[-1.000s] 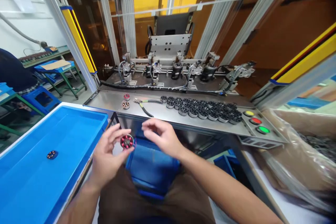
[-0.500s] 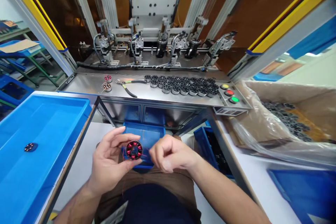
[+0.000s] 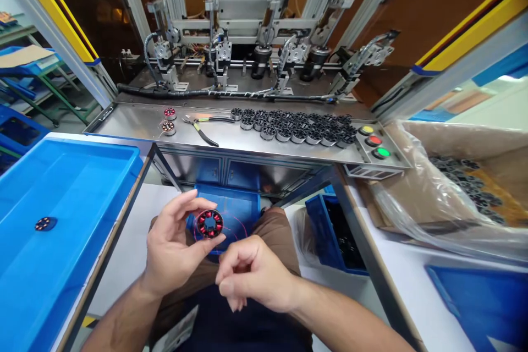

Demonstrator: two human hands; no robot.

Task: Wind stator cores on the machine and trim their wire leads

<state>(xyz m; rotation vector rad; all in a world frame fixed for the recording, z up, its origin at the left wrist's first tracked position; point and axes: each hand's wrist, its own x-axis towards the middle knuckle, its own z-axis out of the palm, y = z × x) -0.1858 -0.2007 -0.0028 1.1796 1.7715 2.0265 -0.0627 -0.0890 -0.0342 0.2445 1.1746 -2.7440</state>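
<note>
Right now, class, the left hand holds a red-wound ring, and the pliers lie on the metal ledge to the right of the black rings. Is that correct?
Not quite: the pliers lie to the left of the black rings, as the head view shows. They are on the metal ledge, and the left hand holds a red-wound ring.

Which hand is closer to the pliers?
Left. The left hand, holding a ring, is this side of the pliers; the right hand is farther away, to their right.
</note>
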